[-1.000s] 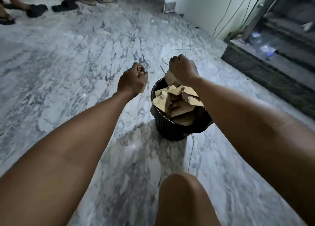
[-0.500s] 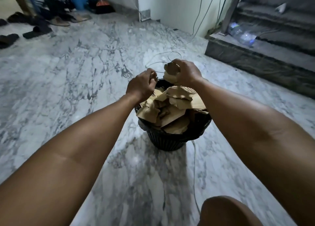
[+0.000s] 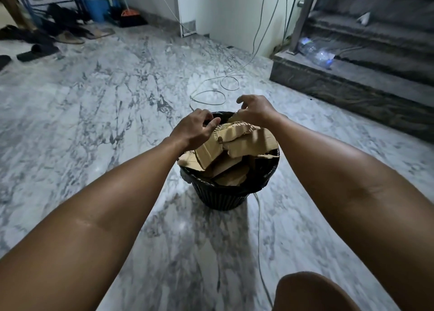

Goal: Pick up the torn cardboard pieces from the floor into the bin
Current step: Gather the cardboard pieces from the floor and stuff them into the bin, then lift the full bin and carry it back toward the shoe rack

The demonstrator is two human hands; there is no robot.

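Note:
A black ribbed bin (image 3: 220, 197) stands on the marble floor, heaped with torn brown cardboard pieces (image 3: 244, 141) that rise above its rim. My left hand (image 3: 195, 128) hovers over the bin's far left edge, fingers loosely spread and holding nothing. My right hand (image 3: 256, 110) is over the far right edge, fingers relaxed and apart, just above the top piece of cardboard. No cardboard is visible on the floor around the bin.
A thin white cable (image 3: 211, 94) loops on the floor behind the bin and runs past its right side. Dark stone steps (image 3: 352, 80) with a plastic bottle (image 3: 317, 52) rise at right. Sandals (image 3: 37, 51) lie far left. My knee (image 3: 312, 292) is bottom right.
Both hands gripped cardboard scraps over the bin before; now their fingers have spread and the scraps lie in the bin. The view has tilted up and drawn back.

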